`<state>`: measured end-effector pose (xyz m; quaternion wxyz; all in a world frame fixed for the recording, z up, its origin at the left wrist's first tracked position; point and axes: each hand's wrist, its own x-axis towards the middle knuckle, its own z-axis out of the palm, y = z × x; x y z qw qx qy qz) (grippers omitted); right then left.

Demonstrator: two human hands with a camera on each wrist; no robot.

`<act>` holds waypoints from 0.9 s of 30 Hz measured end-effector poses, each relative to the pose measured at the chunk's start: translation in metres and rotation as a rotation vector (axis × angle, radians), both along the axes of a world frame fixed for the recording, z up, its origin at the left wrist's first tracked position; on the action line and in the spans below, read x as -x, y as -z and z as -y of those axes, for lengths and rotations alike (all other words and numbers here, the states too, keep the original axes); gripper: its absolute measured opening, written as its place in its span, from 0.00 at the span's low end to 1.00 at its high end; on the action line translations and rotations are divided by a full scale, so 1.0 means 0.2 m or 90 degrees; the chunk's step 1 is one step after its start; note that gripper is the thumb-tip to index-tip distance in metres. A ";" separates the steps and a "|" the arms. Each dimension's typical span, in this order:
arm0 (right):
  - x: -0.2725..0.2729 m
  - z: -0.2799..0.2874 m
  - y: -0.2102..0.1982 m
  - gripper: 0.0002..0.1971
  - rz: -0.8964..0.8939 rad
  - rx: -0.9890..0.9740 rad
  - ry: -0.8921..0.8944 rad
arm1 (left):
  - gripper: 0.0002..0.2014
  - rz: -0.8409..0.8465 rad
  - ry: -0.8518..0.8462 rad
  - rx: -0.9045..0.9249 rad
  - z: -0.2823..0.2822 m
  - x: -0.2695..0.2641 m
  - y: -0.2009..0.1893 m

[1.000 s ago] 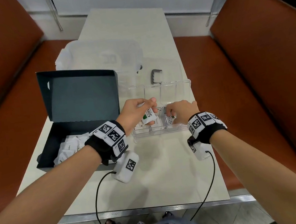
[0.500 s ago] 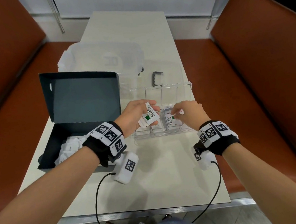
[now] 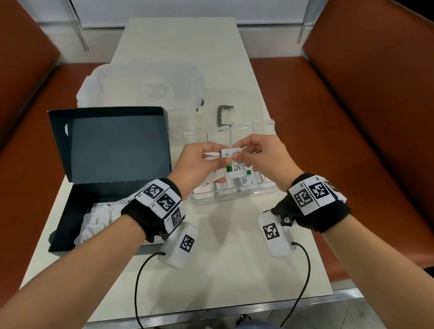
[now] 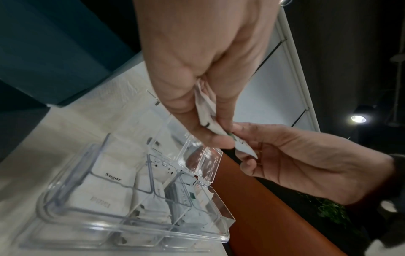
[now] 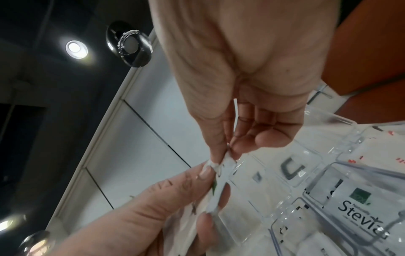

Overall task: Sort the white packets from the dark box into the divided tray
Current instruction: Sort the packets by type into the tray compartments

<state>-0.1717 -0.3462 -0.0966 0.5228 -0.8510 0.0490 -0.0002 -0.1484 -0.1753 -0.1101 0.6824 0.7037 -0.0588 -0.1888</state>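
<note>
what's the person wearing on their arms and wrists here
Bare forearms, no sleeves. Each wrist carries a black fabric wrist strap ringed with white square tiles printed with black coded markers. A white rounded module with one marker hangs under each wrist, trailing a thin black cable.

Open box (image 3: 97, 185) w/ packets (image 3: 95, 221) sits on table's (image 3: 224, 268) left side, divided tray (image 3: 241, 192) right next to it on the right, lidded container (image 3: 142, 88) & a clip (image 3: 224, 113) behind them.
</note>
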 end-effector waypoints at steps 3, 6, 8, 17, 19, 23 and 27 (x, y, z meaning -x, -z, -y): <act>-0.01 0.05 -0.01 0.05 -0.015 -0.059 0.017 | 0.12 0.000 -0.034 -0.001 0.04 -0.01 0.00; -0.05 0.12 -0.01 0.04 -0.009 -0.054 0.043 | 0.09 0.001 -0.045 0.005 0.06 -0.02 0.01; -0.09 0.18 0.00 0.01 0.001 -0.037 0.075 | 0.09 -0.018 -0.046 0.007 0.07 -0.02 0.01; -0.16 0.16 0.18 0.04 -0.064 0.188 0.012 | 0.14 -0.026 -0.023 -0.022 0.09 -0.01 -0.01; -0.16 0.14 0.21 0.04 -0.074 0.217 -0.010 | 0.18 -0.039 -0.039 0.002 0.08 -0.01 0.00; -0.15 0.11 0.27 0.03 -0.069 0.260 0.002 | 0.27 -0.052 -0.067 0.022 0.06 -0.03 0.02; -0.14 0.09 0.31 0.03 -0.049 0.323 -0.009 | 0.31 -0.059 -0.083 0.037 0.05 -0.03 0.04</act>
